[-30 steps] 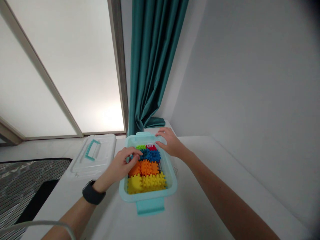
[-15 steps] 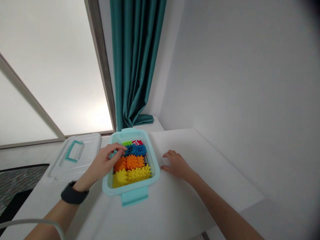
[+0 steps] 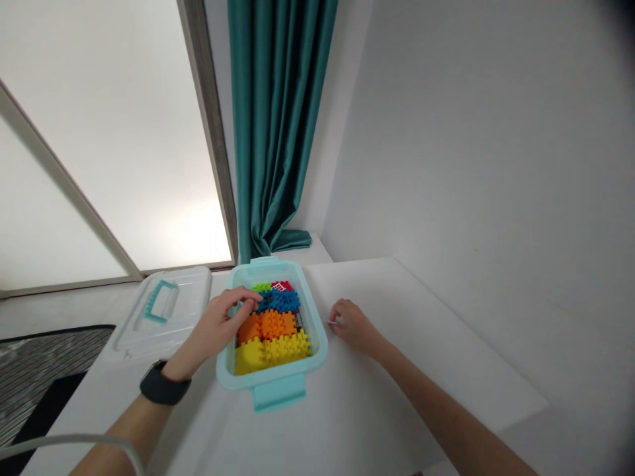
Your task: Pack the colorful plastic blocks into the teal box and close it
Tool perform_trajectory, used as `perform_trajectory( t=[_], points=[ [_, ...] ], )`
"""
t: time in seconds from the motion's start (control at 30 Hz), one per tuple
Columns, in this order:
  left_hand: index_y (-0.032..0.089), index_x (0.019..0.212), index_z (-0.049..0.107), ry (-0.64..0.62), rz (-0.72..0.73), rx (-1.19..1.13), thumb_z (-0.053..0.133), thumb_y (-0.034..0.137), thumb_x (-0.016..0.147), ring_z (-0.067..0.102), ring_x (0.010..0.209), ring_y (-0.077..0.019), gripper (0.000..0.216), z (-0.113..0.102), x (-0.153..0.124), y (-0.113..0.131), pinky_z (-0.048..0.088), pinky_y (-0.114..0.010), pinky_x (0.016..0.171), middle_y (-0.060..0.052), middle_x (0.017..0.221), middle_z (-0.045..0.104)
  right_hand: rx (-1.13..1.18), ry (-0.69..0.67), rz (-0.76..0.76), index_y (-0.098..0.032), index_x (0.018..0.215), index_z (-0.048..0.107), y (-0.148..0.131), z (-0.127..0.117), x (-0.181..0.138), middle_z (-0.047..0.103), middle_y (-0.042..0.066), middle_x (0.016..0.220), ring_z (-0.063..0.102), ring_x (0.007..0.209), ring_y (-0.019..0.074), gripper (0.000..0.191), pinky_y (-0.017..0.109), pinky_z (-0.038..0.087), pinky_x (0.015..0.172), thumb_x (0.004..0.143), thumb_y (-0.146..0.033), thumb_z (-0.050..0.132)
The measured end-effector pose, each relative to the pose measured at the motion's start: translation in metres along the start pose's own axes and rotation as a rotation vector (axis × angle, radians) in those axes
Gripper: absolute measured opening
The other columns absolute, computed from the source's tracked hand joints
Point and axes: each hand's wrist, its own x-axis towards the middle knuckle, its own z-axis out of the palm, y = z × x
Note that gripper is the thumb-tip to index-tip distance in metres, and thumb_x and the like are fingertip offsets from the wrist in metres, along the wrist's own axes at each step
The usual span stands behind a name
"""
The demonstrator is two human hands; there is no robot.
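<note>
Head view: I look down on a white table (image 3: pixel 377 410) set against a white wall.
Bin: a pale teal storage bin (image 3: pixel 270 382) stands open in the middle of the table, its near latch tab pointing toward me.
Blocks: inside I see interlocking toy blocks in rows, yellow blocks (image 3: pixel 272 350) nearest me, orange blocks (image 3: pixel 265 324) behind them, blue blocks (image 3: pixel 278 301) next, with green and red pieces at the far end.
Left hand: my left hand (image 3: pixel 213 327) reaches over the bin's left rim, thumb and fingertips drawn together at the left edge of the blue blocks; I cannot tell whether they actually pinch a piece.
Right hand: my right hand (image 3: pixel 351 324) rests on the table just beside the bin's right wall, fingers curled loosely, closed on nothing I can see.
Lid: a clear lid (image 3: pixel 166 311) with a teal handle lies flat left of the bin.
Wrist: a black watch (image 3: pixel 163 383) sits on the left wrist.
Background: a teal curtain (image 3: pixel 278 125) hangs beyond the bin, beside a frosted window (image 3: pixel 99 145).
</note>
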Motion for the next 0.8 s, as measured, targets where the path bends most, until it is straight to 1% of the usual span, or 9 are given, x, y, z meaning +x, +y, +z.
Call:
perform_trajectory(
  t=[0.03, 0.1, 0.2, 0.27, 0.33, 0.4, 0.57, 0.7, 0.8],
  points=[
    [0.022, 0.1, 0.071, 0.001, 0.003, -0.002, 0.047, 0.039, 0.095, 0.068, 0.089, -0.0216, 0.03, 0.0, 0.0, -0.001, 0.053, -0.034, 0.08, -0.004, 0.094, 0.075, 0.03, 0.006, 0.024, -0.022, 0.08, 0.062, 0.001, -0.002, 0.002, 0.066, 0.003, 0.08, 0.063, 0.077, 0.0188, 0.004, 0.034, 0.052, 0.075, 0.083, -0.02, 0.063],
    [0.022, 0.1, 0.071, 0.004, 0.007, -0.006, 0.047, 0.038, 0.095, 0.067, 0.088, -0.0215, 0.029, 0.0, 0.0, -0.002, 0.053, -0.033, 0.078, -0.005, 0.093, 0.074, 0.098, 0.066, 0.064, -0.022, 0.081, 0.063, -0.001, -0.01, 0.008, 0.064, 0.0, 0.068, 0.059, 0.063, 0.0161, 0.012, 0.03, 0.05, 0.063, 0.09, -0.028, 0.057],
    [0.022, 0.1, 0.071, 0.009, 0.006, -0.012, 0.048, 0.037, 0.096, 0.067, 0.088, -0.0213, 0.028, 0.001, -0.001, -0.004, 0.052, -0.033, 0.077, -0.005, 0.091, 0.074, 0.233, 0.256, 0.054, -0.022, 0.087, 0.065, -0.018, -0.031, 0.029, 0.066, 0.002, 0.074, 0.061, 0.066, 0.0176, 0.02, 0.031, 0.051, 0.063, 0.092, -0.039, 0.056],
    [0.022, 0.101, 0.071, 0.015, 0.009, -0.021, 0.047, 0.036, 0.096, 0.067, 0.089, -0.0212, 0.027, 0.001, -0.001, -0.004, 0.052, -0.033, 0.079, -0.005, 0.092, 0.074, 0.238, 0.307, -0.055, -0.021, 0.089, 0.067, -0.037, -0.043, 0.051, 0.066, 0.004, 0.081, 0.061, 0.073, 0.0189, 0.022, 0.033, 0.051, 0.069, 0.094, -0.039, 0.055],
    [0.022, 0.101, 0.07, 0.021, 0.014, -0.025, 0.047, 0.034, 0.096, 0.067, 0.09, -0.021, 0.026, 0.002, -0.001, -0.004, 0.052, -0.034, 0.081, -0.005, 0.093, 0.074, 0.171, 0.311, -0.187, -0.022, 0.09, 0.07, -0.059, -0.047, 0.076, 0.065, 0.006, 0.089, 0.06, 0.082, 0.0211, 0.02, 0.037, 0.051, 0.076, 0.093, -0.037, 0.058],
    [0.023, 0.099, 0.07, 0.027, 0.019, -0.02, 0.048, 0.032, 0.096, 0.067, 0.091, -0.0209, 0.025, 0.002, -0.001, -0.003, 0.052, -0.035, 0.082, -0.004, 0.095, 0.074, 0.082, 0.285, -0.295, -0.021, 0.087, 0.071, -0.078, -0.042, 0.1, 0.062, 0.008, 0.091, 0.058, 0.093, 0.0243, 0.016, 0.042, 0.049, 0.087, 0.091, -0.033, 0.062],
    [0.023, 0.098, 0.07, 0.018, 0.031, -0.007, 0.049, 0.03, 0.095, 0.067, 0.092, -0.0209, 0.023, 0.0, -0.001, 0.002, 0.052, -0.037, 0.086, -0.004, 0.094, 0.074, -0.025, 0.172, -0.271, -0.02, 0.079, 0.073, -0.098, -0.018, 0.137, 0.059, 0.007, 0.09, 0.053, 0.098, 0.0258, 0.01, 0.046, 0.045, 0.094, 0.086, -0.025, 0.068],
    [0.022, 0.097, 0.071, 0.018, 0.064, -0.033, 0.049, 0.03, 0.095, 0.065, 0.096, -0.0215, 0.023, 0.0, 0.0, -0.001, 0.052, -0.037, 0.09, -0.005, 0.095, 0.071, 0.134, 0.153, -0.235, -0.021, 0.094, 0.074, -0.097, -0.014, 0.137, 0.062, 0.008, 0.1, 0.054, 0.108, 0.0254, 0.013, 0.046, 0.043, 0.103, 0.086, -0.021, 0.064],
    [0.023, 0.113, 0.068, 0.221, 0.059, -0.075, 0.051, 0.031, 0.093, 0.057, 0.12, -0.0242, 0.027, 0.004, -0.003, -0.011, 0.043, -0.043, 0.108, -0.008, 0.122, 0.064, 0.433, 0.172, -0.15, -0.022, 0.12, 0.067, -0.094, -0.014, 0.118, 0.061, 0.01, 0.125, 0.054, 0.123, 0.0254, 0.034, 0.045, 0.042, 0.108, 0.088, -0.028, 0.059]
  ],
)
